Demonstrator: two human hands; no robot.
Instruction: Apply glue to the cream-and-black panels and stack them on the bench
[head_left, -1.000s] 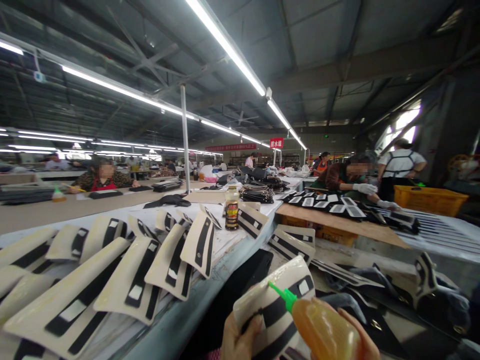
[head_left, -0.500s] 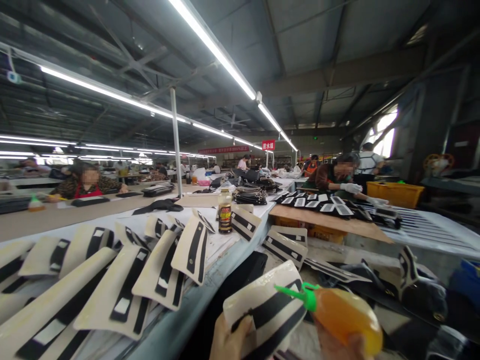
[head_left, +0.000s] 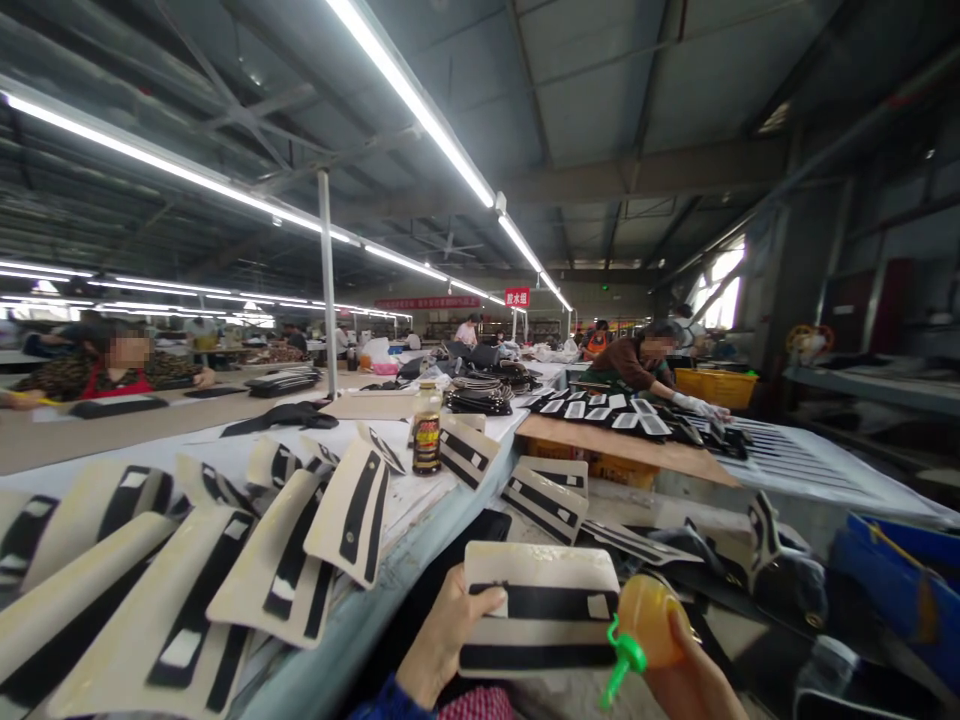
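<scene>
My left hand (head_left: 441, 632) pinches the left edge of a cream panel (head_left: 551, 632) with black stripes and small white patches, its thumb on the front face. The panel's upper edge looks wet and shiny. In my right hand (head_left: 691, 672) is a squeeze bottle (head_left: 646, 618) of amber liquid, its green nozzle (head_left: 624, 660) pointing down by the panel's lower right corner. Whether the nozzle touches the panel, I cannot tell. Similar striped panels (head_left: 169, 600) lean in overlapping rows on the white-covered table to the left.
A glass jar (head_left: 427, 428) with a dark label stands near the table edge. More striped panels (head_left: 546, 500) lie beyond my hands. A blue bin (head_left: 904, 590) is at right. Across the work area, a gloved co-worker (head_left: 637, 365) bends over black pieces; another person (head_left: 112, 370) sits at far left.
The bottle has swung from pointing left across the panel to nozzle-down at its right corner. The panel has turned to lie more level. My view has shifted rightward.
</scene>
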